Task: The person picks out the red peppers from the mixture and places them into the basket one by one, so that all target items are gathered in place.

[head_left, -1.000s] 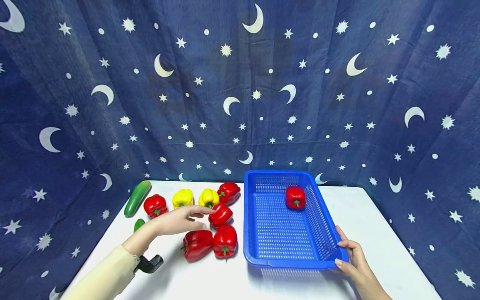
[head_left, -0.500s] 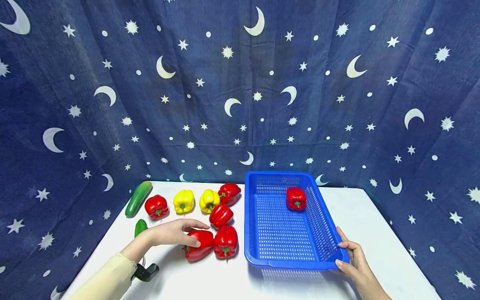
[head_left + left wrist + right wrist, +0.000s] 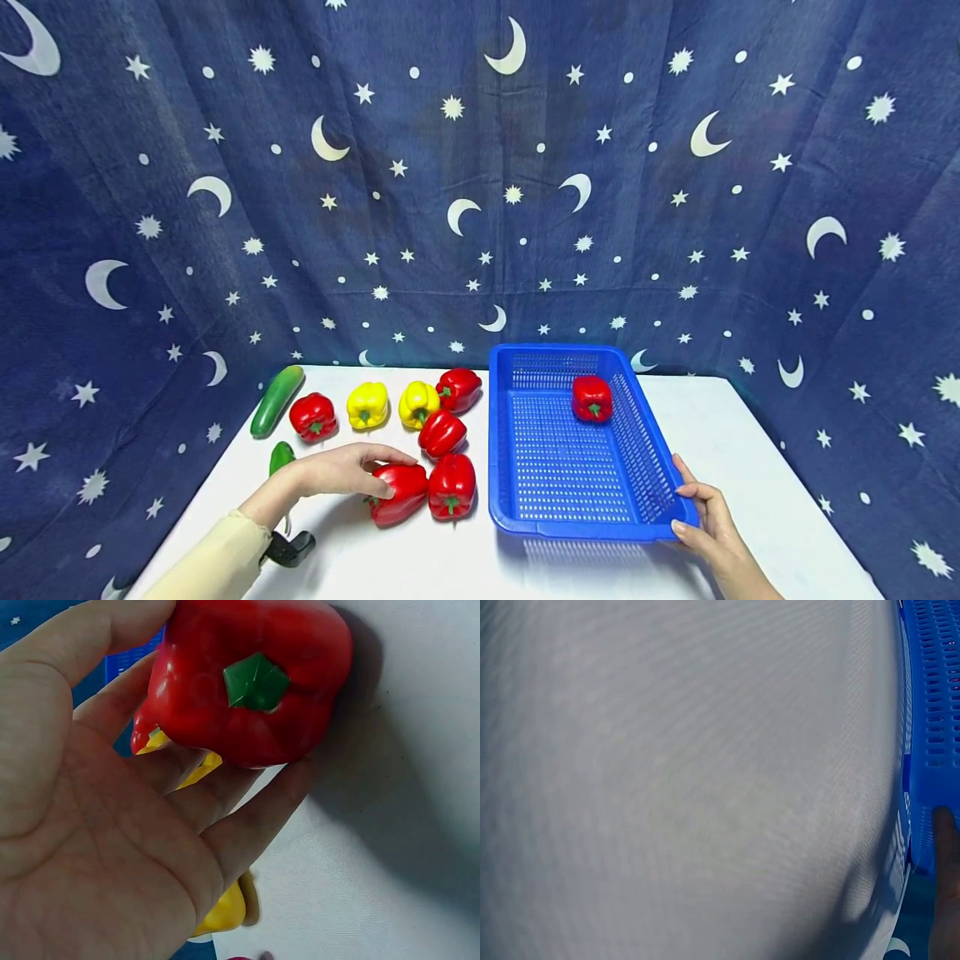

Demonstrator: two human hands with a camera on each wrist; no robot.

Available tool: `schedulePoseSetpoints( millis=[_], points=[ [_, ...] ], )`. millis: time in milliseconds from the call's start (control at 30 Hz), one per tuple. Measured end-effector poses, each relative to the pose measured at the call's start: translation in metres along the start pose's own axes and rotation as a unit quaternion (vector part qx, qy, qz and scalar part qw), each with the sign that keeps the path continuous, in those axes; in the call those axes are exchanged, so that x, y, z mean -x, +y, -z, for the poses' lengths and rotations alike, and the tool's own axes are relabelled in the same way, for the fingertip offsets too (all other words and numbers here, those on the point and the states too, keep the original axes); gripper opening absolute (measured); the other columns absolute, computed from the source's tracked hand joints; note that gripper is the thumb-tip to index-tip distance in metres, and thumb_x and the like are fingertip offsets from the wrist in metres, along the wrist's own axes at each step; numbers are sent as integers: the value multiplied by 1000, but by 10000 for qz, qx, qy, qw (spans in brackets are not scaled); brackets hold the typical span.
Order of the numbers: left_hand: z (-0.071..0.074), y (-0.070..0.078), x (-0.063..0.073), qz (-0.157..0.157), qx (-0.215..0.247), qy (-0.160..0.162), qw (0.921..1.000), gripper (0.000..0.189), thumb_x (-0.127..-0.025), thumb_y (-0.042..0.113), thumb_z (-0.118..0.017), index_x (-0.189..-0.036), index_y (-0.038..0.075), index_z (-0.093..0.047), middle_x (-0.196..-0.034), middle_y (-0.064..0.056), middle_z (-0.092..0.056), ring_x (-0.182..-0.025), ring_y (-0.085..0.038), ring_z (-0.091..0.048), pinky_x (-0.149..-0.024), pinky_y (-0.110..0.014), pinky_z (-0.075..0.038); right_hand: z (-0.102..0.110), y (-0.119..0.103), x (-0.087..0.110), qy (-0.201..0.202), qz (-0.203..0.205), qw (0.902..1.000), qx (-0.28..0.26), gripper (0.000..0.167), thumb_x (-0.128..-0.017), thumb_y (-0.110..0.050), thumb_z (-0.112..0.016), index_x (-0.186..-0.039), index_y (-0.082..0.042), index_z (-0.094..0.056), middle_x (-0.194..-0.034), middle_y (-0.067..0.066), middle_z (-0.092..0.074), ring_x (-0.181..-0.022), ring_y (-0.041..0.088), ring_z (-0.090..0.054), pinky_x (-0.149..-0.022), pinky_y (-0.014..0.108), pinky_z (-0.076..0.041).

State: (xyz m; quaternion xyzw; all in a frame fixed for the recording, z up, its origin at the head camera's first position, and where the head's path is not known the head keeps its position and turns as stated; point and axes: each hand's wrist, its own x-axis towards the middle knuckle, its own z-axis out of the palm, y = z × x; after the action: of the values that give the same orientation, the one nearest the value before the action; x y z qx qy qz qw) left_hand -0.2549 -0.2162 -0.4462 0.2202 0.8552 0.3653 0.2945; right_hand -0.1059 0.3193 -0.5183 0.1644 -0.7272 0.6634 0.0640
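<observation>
My left hand [image 3: 341,473] reaches over the front-left red bell pepper [image 3: 405,493], thumb on the near side and fingers at its far side. In the left wrist view, that red bell pepper [image 3: 300,667] sits between thumb and curved fingers, its green stem facing the camera. On the right, my right hand [image 3: 712,521] grips the near right corner of a blue plastic basket [image 3: 577,529], thumb at the rim. One red bell pepper [image 3: 592,398] lies inside the basket. The right wrist view mostly shows white cloth, with a finger [image 3: 945,840] against the basket wall.
Beside the held pepper lies another red pepper [image 3: 452,486], with two more behind it. Two yellow peppers [image 3: 367,405] and a red one [image 3: 312,416] are further back. A cucumber [image 3: 277,401] and a smaller green vegetable [image 3: 281,456] lie left. A starry curtain [image 3: 480,208] surrounds the table.
My left hand has moved back toward the near side from over the middle red pepper, lowering its fingers around the front-left pepper. The right hand and basket stay in place.
</observation>
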Motion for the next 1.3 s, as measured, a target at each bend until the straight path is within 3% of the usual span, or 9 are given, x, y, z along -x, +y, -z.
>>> schedulePoseSetpoints(
  millis=[233,633,767,1000,1100,1167,1300],
  points=[
    [2,-5,3,-15,85,112,9999,49,-91,27,-76,-139,30,-64,-132,0,-61,-114,-24,-55,-94,-47,-50,-1,1,0,55,-42,10000,-10,35,-102,9,-42,-131,5,-22,-167,-19,-14,-139,-18,-22,-93,18,-48],
    [16,-28,15,130,52,1072,9941,55,-94,33,-74,-142,14,-59,-132,-13,-61,-112,-26,-59,-89,-39,-53,-1,-1,0,71,-174,9998,120,36,-103,7,-43,-131,5,-21,-170,-15,-8,-137,-21,-19,-90,19,-49],
    [11,-27,17,203,152,1235,9920,55,-93,33,-75,-141,12,-58,-132,-14,-60,-111,-27,-60,-86,-40,-55,-1,0,0,87,-207,9996,161,35,-103,7,-43,-131,4,-21,-170,-13,-7,-137,-22,-19,-91,18,-49],
    [3,-16,16,601,-361,1517,9859,71,-90,41,-77,-148,8,-51,-129,-16,-61,-101,-25,-61,-76,-38,-56,-1,0,0,122,-255,9995,154,35,-103,6,-44,-131,2,-23,-170,-13,-6,-136,-22,-19,-91,17,-47],
    [1,-16,15,712,-405,1567,9842,81,-91,46,-75,-153,5,-43,-138,-22,-55,-108,-30,-60,-80,-44,-57,-1,0,0,75,-185,9997,152,35,-103,7,-43,-131,3,-21,-170,-15,-7,-137,-21,-18,-90,18,-48],
    [1,-19,15,688,-341,1577,9845,84,-92,49,-73,-156,6,-39,-146,-26,-48,-119,-36,-57,-90,-51,-54,-1,0,0,37,-124,9998,159,36,-103,8,-41,-131,6,-20,-169,-16,-8,-138,-20,-18,-89,20,-50],
    [2,-26,16,589,251,1381,9883,79,-95,45,-69,-159,13,-36,-155,-25,-40,-131,-41,-52,-102,-59,-47,-1,-1,0,11,-169,9996,235,36,-103,7,-41,-131,6,-19,-169,-16,-6,-137,-20,-19,-86,23,-51]
  ],
)
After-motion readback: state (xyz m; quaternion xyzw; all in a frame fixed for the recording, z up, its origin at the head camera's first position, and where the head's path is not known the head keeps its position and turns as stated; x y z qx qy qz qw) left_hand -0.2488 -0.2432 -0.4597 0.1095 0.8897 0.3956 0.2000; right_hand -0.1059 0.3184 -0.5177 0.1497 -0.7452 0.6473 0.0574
